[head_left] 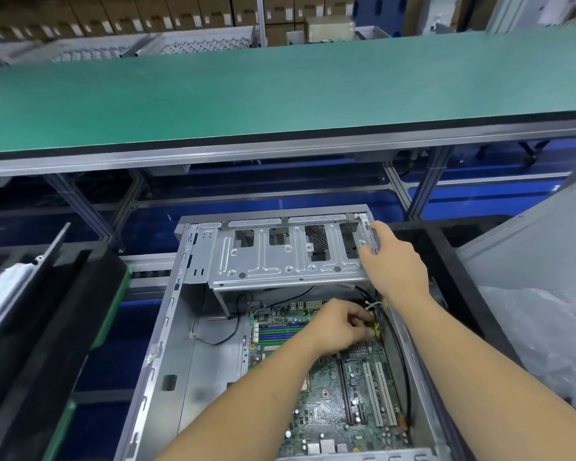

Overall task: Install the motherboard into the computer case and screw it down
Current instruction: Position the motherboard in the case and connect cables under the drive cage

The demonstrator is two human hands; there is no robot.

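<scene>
Forearms enter from the bottom edge. Left hand reaches over the motherboard, fingertips pinched at its far right edge near a mounting hole; whether they hold a screw I cannot tell. The board lies flat inside the computer case. Right hand grips the hinged drive cage, probably holding it up for access.

counter 12 o'clock: green, black edge | case: plain grey | motherboard: green, blue-green slot stripes, white slots | boxes: brown
</scene>
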